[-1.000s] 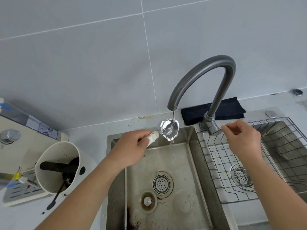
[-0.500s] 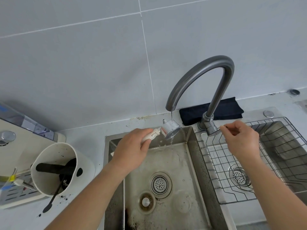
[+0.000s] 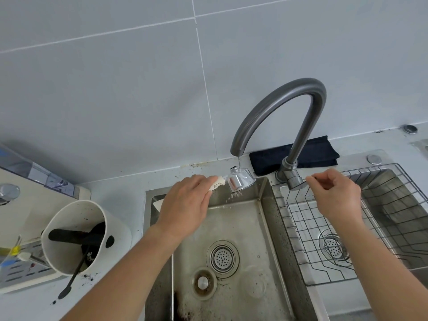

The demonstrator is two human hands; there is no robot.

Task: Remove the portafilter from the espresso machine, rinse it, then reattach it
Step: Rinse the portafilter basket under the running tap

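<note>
Portafilter [image 3: 240, 183] now tipped over under tap [image 3: 278, 107], left hand [image 3: 185, 205] gripping handle; right hand [image 3: 333, 193] pinching tap lever; black cloth [image 3: 319, 151] behind

The portafilter [image 3: 239, 181] sits under the faucet [image 3: 278, 107] spout, above the sink [image 3: 264, 228]; the left hand [image 3: 185, 205] is at its handle, the right hand [image 3: 335, 195] by the faucet lever, over the wire rack [image 3: 324, 251]; a cup [image 3: 76, 237] stands left of the sink

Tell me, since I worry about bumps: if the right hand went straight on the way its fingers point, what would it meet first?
Probably the faucet lever; the right hand already nearly touches it.
</note>
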